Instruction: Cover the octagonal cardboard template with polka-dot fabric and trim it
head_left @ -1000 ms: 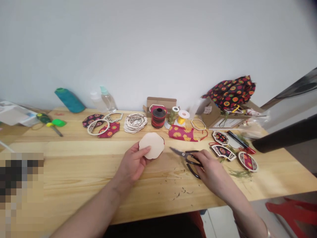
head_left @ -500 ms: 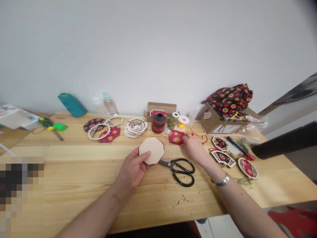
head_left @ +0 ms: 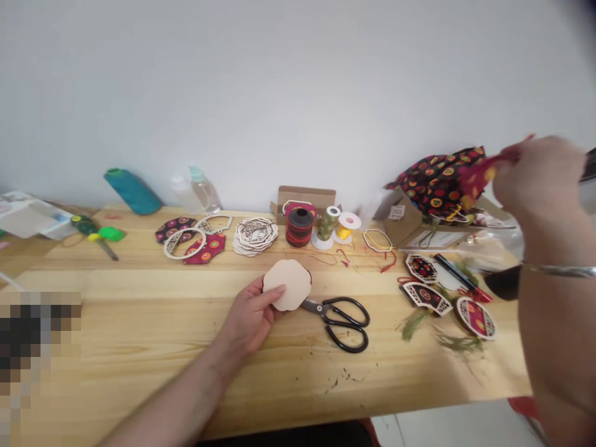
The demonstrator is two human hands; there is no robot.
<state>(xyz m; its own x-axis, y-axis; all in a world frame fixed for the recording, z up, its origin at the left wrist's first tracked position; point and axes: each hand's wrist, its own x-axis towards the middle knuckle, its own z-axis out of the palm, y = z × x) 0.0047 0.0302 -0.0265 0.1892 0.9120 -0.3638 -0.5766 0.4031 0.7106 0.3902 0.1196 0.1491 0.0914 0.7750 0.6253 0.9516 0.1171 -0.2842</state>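
My left hand (head_left: 249, 316) grips a pale wooden plaque (head_left: 288, 282) with a scalloped edge, thumb on its face; a sliver of dark red shows along its right edge. Black-handled scissors (head_left: 347, 323) lie on the table just right of it, blades partly under the plaque. At the upper right, my right hand (head_left: 542, 177) is raised and blurred, closed on a red patterned fabric scrap (head_left: 479, 174). The scrap hangs in front of black patterned cloth (head_left: 435, 177) heaped in a cardboard box (head_left: 400, 223).
Thread spools (head_left: 298, 226) stand at the back centre beside a stack of cut-out wooden frames (head_left: 255, 236). Finished-looking framed ornaments (head_left: 475, 316) and a marker (head_left: 460, 277) lie at right. A teal thread cone (head_left: 133, 191), bottles (head_left: 205, 192) and a screwdriver (head_left: 103, 243) are at left.
My right hand has lifted the red fabric scrap from beside the spools and carried it up and right to the box. My left hand still holds the plaque in nearly the same place.
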